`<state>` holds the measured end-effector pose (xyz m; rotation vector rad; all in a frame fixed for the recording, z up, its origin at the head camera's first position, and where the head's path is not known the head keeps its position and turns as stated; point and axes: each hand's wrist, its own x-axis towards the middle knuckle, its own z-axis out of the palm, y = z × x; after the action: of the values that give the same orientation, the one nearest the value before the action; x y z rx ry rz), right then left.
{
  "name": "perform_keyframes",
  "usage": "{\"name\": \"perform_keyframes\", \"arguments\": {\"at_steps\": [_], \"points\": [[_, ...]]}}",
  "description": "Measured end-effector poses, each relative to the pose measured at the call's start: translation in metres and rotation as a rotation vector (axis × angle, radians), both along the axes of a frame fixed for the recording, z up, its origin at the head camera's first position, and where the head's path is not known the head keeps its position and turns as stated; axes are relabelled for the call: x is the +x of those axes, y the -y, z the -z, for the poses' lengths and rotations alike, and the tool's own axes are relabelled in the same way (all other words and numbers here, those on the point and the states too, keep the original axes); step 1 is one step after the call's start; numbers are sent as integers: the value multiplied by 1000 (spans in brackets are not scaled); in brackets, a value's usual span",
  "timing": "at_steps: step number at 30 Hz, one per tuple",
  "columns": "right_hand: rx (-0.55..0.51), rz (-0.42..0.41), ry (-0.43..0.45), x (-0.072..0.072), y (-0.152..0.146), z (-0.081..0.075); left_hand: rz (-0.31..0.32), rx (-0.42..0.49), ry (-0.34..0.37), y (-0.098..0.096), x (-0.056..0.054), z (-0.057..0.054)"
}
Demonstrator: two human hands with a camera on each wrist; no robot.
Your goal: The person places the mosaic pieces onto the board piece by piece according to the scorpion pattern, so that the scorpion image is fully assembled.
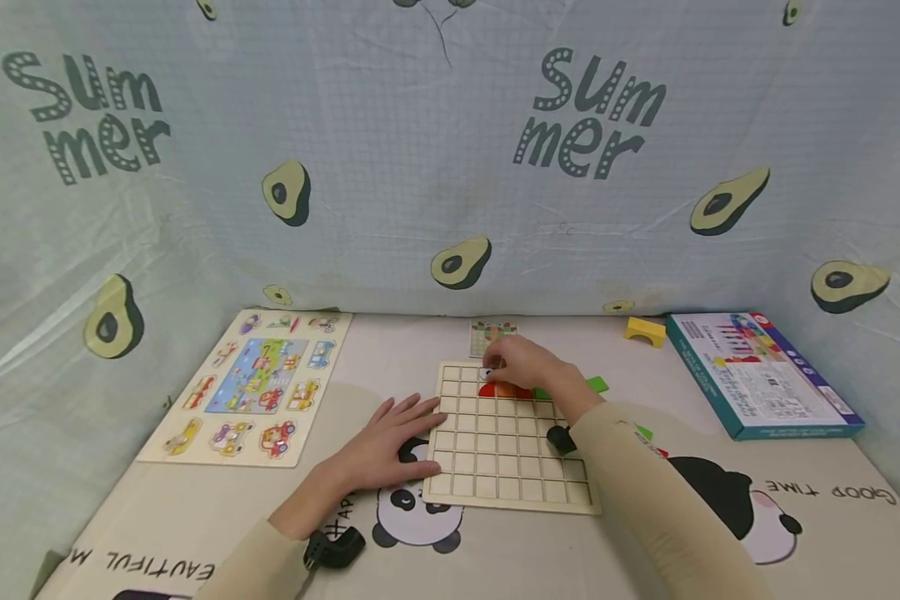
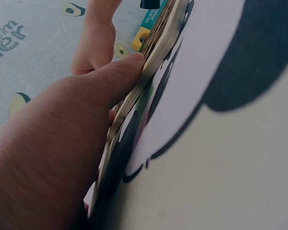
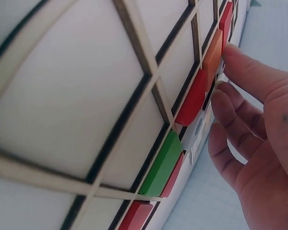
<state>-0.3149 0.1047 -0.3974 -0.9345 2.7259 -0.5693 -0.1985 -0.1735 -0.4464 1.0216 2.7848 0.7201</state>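
A wooden grid board (image 1: 506,462) lies on the table, with small coloured tiles in its far rows. My left hand (image 1: 390,442) rests at the board's left edge with fingers spread; in the left wrist view its thumb (image 2: 120,72) presses on the rim. At the far edge, my right hand (image 1: 528,362) pinches a small white tile (image 1: 485,375) with a dark spot, mostly covered by the fingertips. Beside those fingers sit red tiles (image 3: 192,103), an orange tile (image 3: 212,55) and a green tile (image 3: 162,163) in their cells.
A patterned card (image 1: 483,337) lies just beyond the board. At the left is a picture puzzle board (image 1: 311,429). A yellow arch block (image 1: 645,331) and a flat boxed set (image 1: 765,375) are at the right. Loose green tiles (image 1: 597,384) lie near the right forearm.
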Motion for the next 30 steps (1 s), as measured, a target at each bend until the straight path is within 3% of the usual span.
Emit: {"name": "perform_keyframes", "arguments": {"at_steps": [14, 30], "points": [[-92, 6, 13, 5, -13, -4, 14, 16, 12, -1, -1, 0], [-145, 33, 16, 19, -53, -9, 20, 20, 1, 1, 0, -3]]}}
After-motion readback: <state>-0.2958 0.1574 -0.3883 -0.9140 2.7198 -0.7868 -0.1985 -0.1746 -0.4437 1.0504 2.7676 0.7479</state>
